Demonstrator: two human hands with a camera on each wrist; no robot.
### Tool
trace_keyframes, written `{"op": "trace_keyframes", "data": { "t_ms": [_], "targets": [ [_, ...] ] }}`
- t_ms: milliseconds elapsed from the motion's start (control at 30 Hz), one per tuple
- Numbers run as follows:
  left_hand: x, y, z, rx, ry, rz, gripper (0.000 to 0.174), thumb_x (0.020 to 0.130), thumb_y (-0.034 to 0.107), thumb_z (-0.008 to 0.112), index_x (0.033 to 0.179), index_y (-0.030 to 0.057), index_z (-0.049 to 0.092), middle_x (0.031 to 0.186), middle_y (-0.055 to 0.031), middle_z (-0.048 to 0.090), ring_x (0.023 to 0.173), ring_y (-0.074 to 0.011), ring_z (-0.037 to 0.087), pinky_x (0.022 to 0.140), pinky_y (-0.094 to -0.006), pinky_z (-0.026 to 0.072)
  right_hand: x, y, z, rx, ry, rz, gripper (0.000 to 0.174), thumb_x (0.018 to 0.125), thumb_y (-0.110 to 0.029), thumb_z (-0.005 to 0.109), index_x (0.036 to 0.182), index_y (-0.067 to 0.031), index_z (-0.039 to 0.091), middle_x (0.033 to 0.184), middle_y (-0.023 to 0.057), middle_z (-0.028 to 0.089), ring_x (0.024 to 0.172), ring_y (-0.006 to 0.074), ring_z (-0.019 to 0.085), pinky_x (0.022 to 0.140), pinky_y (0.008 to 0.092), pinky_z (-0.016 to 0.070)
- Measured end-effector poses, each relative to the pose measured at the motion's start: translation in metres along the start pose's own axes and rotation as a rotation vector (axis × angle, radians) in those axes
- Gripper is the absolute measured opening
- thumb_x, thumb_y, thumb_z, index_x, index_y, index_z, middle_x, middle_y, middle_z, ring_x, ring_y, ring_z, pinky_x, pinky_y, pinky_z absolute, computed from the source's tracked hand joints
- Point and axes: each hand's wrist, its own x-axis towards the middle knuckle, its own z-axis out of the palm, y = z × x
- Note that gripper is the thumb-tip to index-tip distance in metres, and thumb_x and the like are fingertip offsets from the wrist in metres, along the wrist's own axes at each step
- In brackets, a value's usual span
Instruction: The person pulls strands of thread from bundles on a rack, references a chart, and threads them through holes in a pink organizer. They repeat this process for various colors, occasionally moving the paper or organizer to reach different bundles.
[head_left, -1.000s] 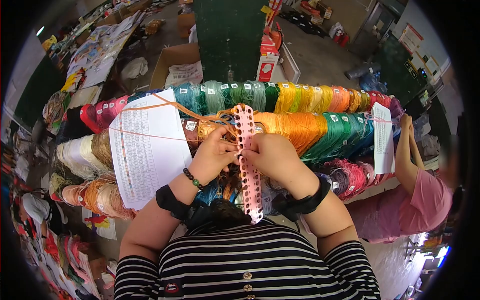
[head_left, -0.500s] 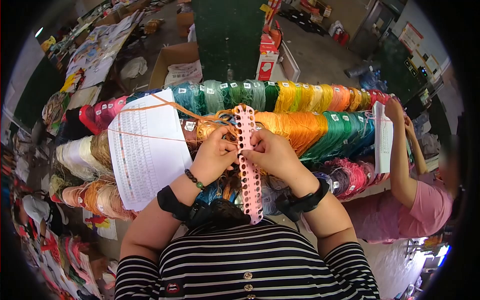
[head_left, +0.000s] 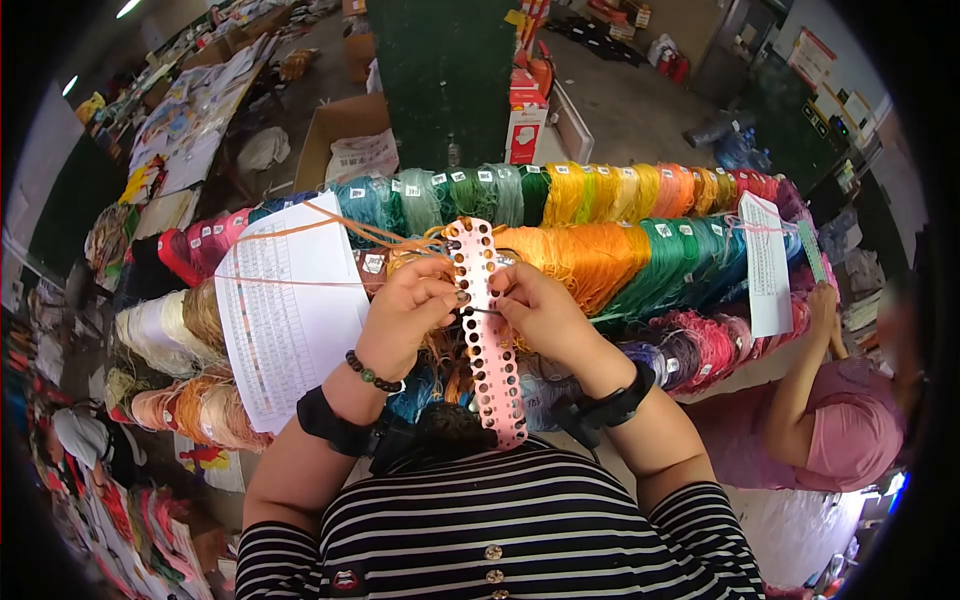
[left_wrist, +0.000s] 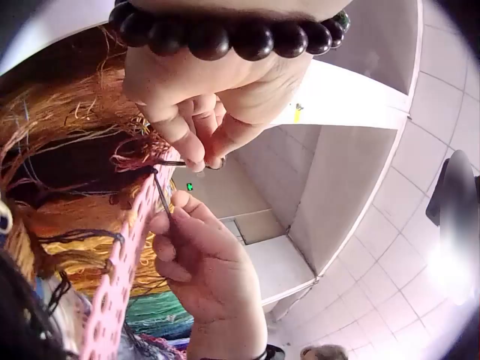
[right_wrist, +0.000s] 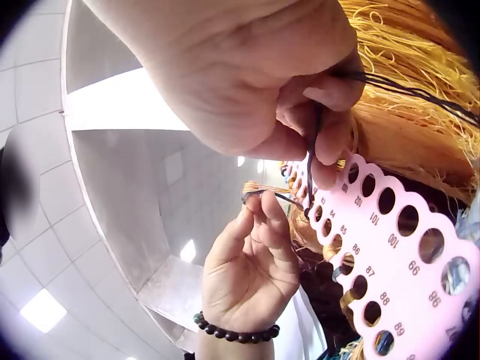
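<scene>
A long pink thread card [head_left: 495,375] with numbered round holes along both edges stands lengthwise between my hands. My left hand [head_left: 405,310] pinches the end of a dark thread [right_wrist: 287,198] left of the card, between thumb and fingertips. Across the card, my right hand [head_left: 545,310] grips dark strands [left_wrist: 163,193] in curled fingers. The two dark lengths meet at one hole near the card's edge and look pulled tight. Orange strands [head_left: 350,228] trail from the card's far end over a printed sheet [head_left: 285,310].
Rows of coloured thread hanks [head_left: 575,260] with small number labels lie behind and beside the card. To the right, a person in a pink top [head_left: 850,430] reaches towards a hanging printed sheet [head_left: 765,265]. A green pillar [head_left: 445,90] and a cardboard box [head_left: 345,125] stand beyond the rack.
My hands have drawn apart to either side of the card, the dark thread now stretched between them. The card's far end has shifted left. The person at right has lowered their arms.
</scene>
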Motion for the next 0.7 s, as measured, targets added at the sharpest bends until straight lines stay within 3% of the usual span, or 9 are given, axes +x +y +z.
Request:
{"op": "trace_keyframes", "data": {
  "t_ms": [133, 233, 333, 433, 633, 700],
  "targets": [
    [-0.001, 0.005, 0.005, 0.126, 0.048, 0.047, 0.040, 0.089, 0.002, 0.060, 0.127, 0.0024, 0.048, 0.097, -0.0044, 0.066, 0.088, -0.0097, 0.062, 0.073, -0.0215, 0.0488, -0.001, 0.005, 0.000, 0.108, -0.016, 0.045, 0.014, 0.091, 0.000, 0.054, 0.104, -0.0018, 0.050, 0.075, 0.0073, 0.064, 0.063, 0.0112, 0.061, 0.053, 0.0262, 0.0489],
    [0.004, 0.002, 0.003, 0.046, -0.038, 0.104, 0.043, 0.090, 0.002, 0.059, 0.131, 0.0027, 0.045, 0.101, -0.0064, 0.066, 0.087, -0.0099, 0.062, 0.071, -0.0218, 0.0490, -0.002, 0.006, 0.000, 0.125, -0.012, 0.045, 0.015, 0.091, 0.000, 0.054, 0.105, -0.0017, 0.049, 0.075, 0.0077, 0.064, 0.063, 0.0112, 0.061, 0.053, 0.0260, 0.0487],
    [0.003, 0.007, 0.013, -0.152, -0.007, -0.049, 0.053, 0.089, 0.000, 0.059, 0.137, 0.0025, 0.037, 0.104, -0.0085, 0.066, 0.088, -0.0106, 0.063, 0.065, -0.0182, 0.0475, -0.003, 0.004, 0.000, 0.181, -0.027, 0.071, 0.015, 0.091, -0.001, 0.054, 0.106, -0.0026, 0.049, 0.076, 0.0077, 0.065, 0.063, 0.0108, 0.060, 0.054, 0.0250, 0.0481],
    [0.004, 0.010, 0.007, -0.024, -0.117, -0.107, 0.060, 0.089, -0.001, 0.058, 0.142, 0.0023, 0.031, 0.106, -0.0108, 0.065, 0.088, -0.0114, 0.064, 0.069, -0.0198, 0.0502, -0.004, -0.002, -0.003, 0.341, -0.070, 0.069, 0.015, 0.092, -0.003, 0.054, 0.106, -0.0051, 0.050, 0.078, 0.0067, 0.066, 0.063, 0.0094, 0.059, 0.055, 0.0228, 0.0470],
    [0.004, 0.002, 0.016, 0.347, -0.279, 0.017, 0.073, 0.086, -0.005, 0.059, 0.148, 0.0010, 0.020, 0.107, -0.0151, 0.064, 0.082, -0.0098, 0.063, 0.070, -0.0224, 0.0519, -0.009, -0.016, -0.010, 0.538, -0.161, 0.029, 0.015, 0.094, -0.009, 0.055, 0.109, -0.0088, 0.052, 0.084, 0.0057, 0.068, 0.065, 0.0058, 0.057, 0.058, 0.0184, 0.0444],
    [0.006, 0.000, 0.013, 0.266, -0.266, 0.023, 0.076, 0.084, -0.006, 0.060, 0.148, 0.0015, 0.021, 0.109, -0.0153, 0.064, 0.083, -0.0091, 0.062, 0.072, -0.0203, 0.0499, -0.010, -0.016, -0.010, 0.568, -0.162, 0.038, 0.016, 0.094, -0.008, 0.055, 0.109, -0.0084, 0.052, 0.085, 0.0063, 0.069, 0.064, 0.0058, 0.056, 0.058, 0.0179, 0.0435]
  ]
}}
